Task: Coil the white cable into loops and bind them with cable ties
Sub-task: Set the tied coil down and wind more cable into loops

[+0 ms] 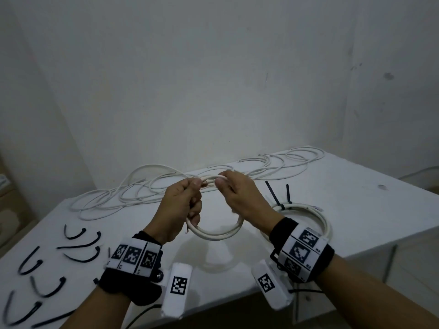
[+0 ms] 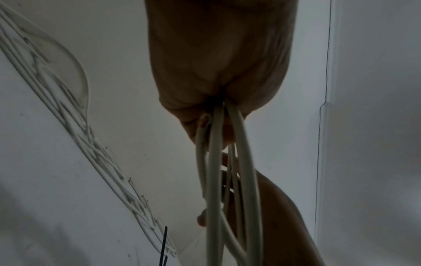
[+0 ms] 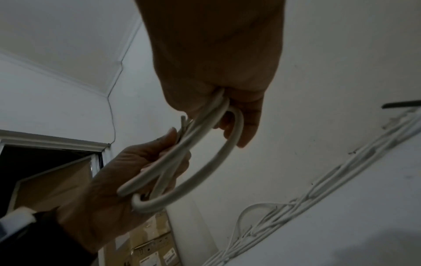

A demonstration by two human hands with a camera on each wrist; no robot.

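Observation:
Above the white table (image 1: 356, 198) I hold a small coil of white cable (image 1: 216, 235) with both hands. My left hand (image 1: 190, 198) grips the coil's left side, thumb on top. My right hand (image 1: 225, 186) pinches the top strands right beside it. In the left wrist view the strands (image 2: 214, 180) run out of my left hand (image 2: 216, 81) toward the right hand (image 2: 273, 207). From the right wrist, the loop (image 3: 218, 158) hangs between my right hand (image 3: 227, 108) and left hand (image 3: 127, 172). Several black cable ties (image 1: 78, 245) lie at the table's left.
Loose white cables (image 1: 133, 198) sprawl along the table's back edge toward the far right (image 1: 297, 160). A bound coil with black ties (image 1: 306, 210) lies behind my right wrist. Cardboard boxes (image 3: 148, 243) stand below the table. Walls close in at the back and left.

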